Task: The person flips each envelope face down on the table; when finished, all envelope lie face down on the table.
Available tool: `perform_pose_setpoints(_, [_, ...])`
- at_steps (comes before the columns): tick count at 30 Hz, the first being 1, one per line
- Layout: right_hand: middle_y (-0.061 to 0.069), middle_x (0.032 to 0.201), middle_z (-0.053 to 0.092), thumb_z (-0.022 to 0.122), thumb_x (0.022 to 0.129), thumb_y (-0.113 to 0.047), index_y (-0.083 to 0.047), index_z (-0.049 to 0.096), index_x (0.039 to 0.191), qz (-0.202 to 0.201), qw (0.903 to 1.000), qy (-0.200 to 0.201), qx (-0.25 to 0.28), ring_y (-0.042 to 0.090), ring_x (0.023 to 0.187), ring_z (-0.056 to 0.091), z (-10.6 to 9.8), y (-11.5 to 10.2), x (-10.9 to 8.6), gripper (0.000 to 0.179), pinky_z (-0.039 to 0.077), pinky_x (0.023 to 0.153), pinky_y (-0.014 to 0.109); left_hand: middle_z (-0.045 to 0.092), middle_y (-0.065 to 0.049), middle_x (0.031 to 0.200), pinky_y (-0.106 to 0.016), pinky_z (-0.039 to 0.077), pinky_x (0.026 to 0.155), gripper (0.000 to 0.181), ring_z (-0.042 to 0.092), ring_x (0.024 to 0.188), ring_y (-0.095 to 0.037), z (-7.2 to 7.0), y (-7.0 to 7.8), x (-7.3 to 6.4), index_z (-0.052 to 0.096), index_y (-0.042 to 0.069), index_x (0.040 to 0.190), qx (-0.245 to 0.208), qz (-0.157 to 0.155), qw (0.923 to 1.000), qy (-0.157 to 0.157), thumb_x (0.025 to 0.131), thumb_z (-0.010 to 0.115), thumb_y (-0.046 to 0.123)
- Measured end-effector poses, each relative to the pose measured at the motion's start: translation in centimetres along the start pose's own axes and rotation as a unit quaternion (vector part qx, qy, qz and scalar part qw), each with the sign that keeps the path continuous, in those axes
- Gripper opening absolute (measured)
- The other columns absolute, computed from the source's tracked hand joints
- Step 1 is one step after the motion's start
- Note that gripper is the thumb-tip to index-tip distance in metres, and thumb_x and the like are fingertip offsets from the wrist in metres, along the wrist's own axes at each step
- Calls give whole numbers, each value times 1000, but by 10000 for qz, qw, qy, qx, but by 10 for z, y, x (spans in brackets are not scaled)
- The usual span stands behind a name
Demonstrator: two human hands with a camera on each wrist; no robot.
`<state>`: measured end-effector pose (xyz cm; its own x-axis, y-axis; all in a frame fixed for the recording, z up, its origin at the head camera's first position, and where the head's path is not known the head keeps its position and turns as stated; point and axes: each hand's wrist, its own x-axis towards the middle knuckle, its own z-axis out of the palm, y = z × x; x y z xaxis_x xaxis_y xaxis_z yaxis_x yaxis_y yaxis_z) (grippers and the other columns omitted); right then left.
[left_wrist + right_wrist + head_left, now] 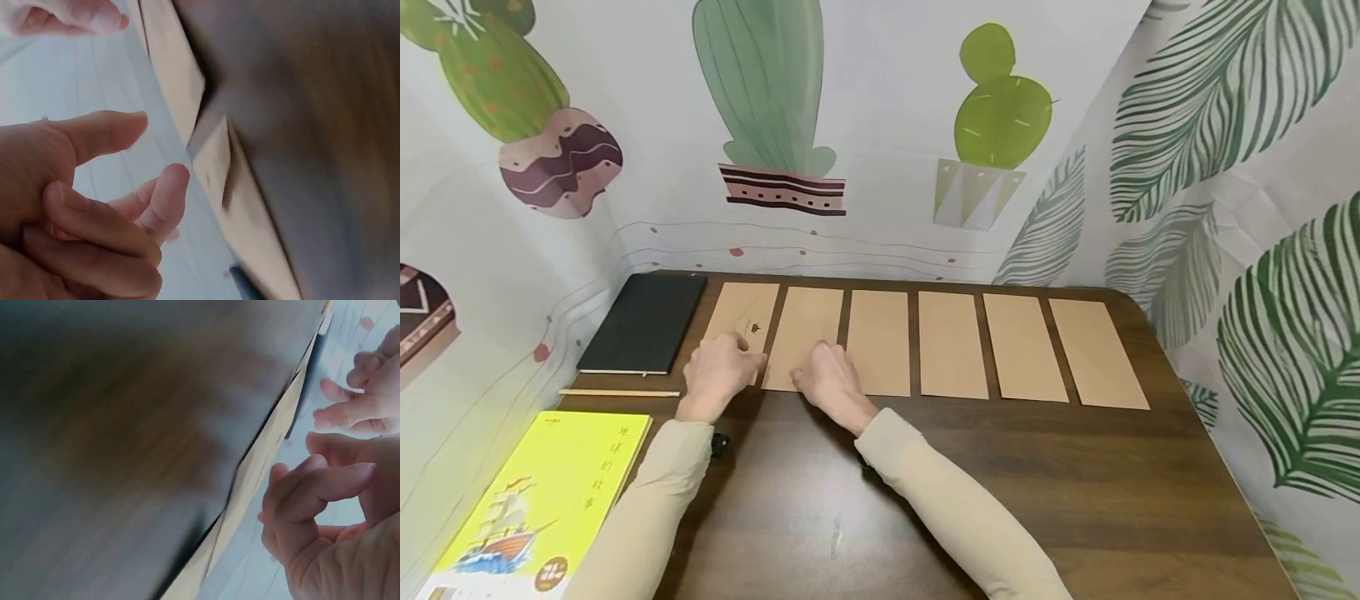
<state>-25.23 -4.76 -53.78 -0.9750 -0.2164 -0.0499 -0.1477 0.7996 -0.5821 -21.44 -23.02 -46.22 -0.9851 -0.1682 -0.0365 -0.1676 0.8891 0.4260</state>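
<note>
My left hand (718, 375) is over the near part of the leftmost brown paper rectangle (741, 302), which bears a small dark print. In the left wrist view its thumb and index finger stand apart with nothing between them, the other fingers bent. A corner of a brown sheet (215, 156) sticks up in that view. Over the near edge of the second brown rectangle (808, 312) is my right hand (835, 383), partly covering it. The right wrist view shows the fingers (294, 500) loosely curled, holding nothing.
Further brown rectangles (951, 346) continue the row to the right. A black notebook (643, 325) lies left of the row, with a pencil (621, 392) just below it. The yellow book (550, 492) is at the front left. Printed cloth hangs behind the wooden table (820, 533).
</note>
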Motion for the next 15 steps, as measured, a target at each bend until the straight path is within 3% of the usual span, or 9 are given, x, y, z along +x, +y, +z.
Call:
perform_pose_setpoints(3, [1, 74, 63, 82, 96, -39, -10, 66, 96, -173, 9999, 12, -8, 14, 62, 58, 0, -21, -8, 33, 51, 54, 28, 75, -33, 124, -64, 57, 79, 41, 72, 108, -57, -14, -12, -1, 74, 3, 122, 72, -122, 9998, 103, 97, 73, 36])
perform_pose_setpoints(7, [0, 71, 62, 81, 97, -37, -12, 65, 81, -346, 9990, -265, 61, 14, 62, 57, -16, -57, -23, 34, 52, 55, 30, 73, -35, 125, -60, 56, 72, 42, 72, 105, -57, -27, -28, -1, 73, 0, 125, 109, -274, 9995, 119, 98, 72, 32])
perform_pose_setpoints(10, [-2, 66, 58, 81, 98, -37, -14, 60, 69, -420, 9984, -385, 68, 13, 59, 55, -18, -75, -23, 42, 50, 54, 29, 73, -35, 126, -60, 55, 73, 43, 71, 106, -58, -32, -39, 1, 73, -2, 126, 76, -410, 9991, 114, 99, 72, 32])
perform_pose_setpoints(15, [-7, 58, 43, 78, 99, -39, -19, 47, 59, -653, 9975, -220, -131, 10, 56, 49, 11, -82, -3, 55, 44, 51, 28, 73, -33, 122, -60, 54, 76, 42, 70, 106, -56, -36, -54, 8, 73, -2, 121, 120, -572, 9983, -14, 99, 73, 35])
